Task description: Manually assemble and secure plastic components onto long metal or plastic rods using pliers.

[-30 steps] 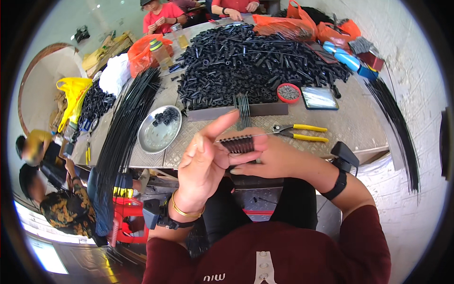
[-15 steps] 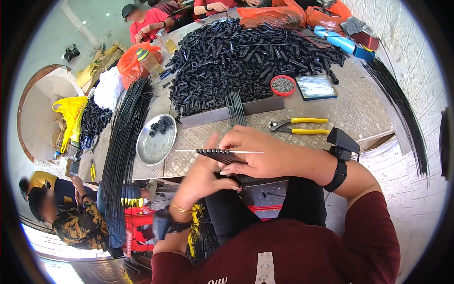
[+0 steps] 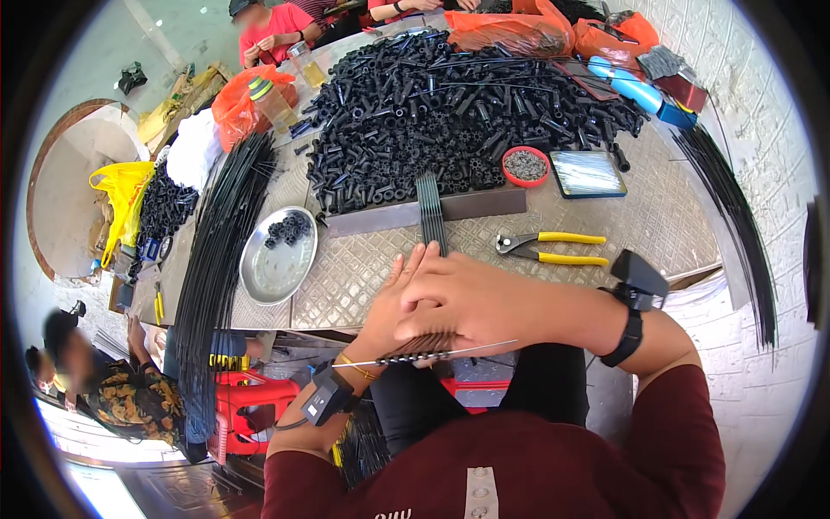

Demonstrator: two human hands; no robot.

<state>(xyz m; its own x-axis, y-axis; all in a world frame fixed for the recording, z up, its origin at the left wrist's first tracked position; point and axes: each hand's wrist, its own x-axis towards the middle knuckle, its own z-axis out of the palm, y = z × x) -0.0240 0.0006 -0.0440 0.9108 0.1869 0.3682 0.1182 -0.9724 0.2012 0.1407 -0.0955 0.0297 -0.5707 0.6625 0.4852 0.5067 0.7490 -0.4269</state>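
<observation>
My two hands meet at the table's near edge around a flat row of thin dark rods (image 3: 431, 216). The rods' far ends rest across a long metal bar (image 3: 484, 204); their near ends stick out below my hands. A straight silver wire (image 3: 484, 349) runs crosswise through the near ends. My right hand (image 3: 458, 298) lies on top with bent fingers, closed on the row. Beneath and beside it, my left hand (image 3: 380, 313) presses against the rods, its fingers pointing away and partly hidden. Yellow-handled pliers (image 3: 553, 248) lie right of my hands.
Behind the bar spreads a big heap of black tubular parts (image 3: 415, 112). A metal dish (image 3: 278, 259) with small black rings is left; a red bowl (image 3: 526, 166) and wire tray (image 3: 588, 173) are right. Long rod bundles (image 3: 225, 242) overhang the left edge. Other people sit nearby.
The wire and the rods' near ends have moved toward me and tilted, now showing below my hands. My left hand has come up against the right.
</observation>
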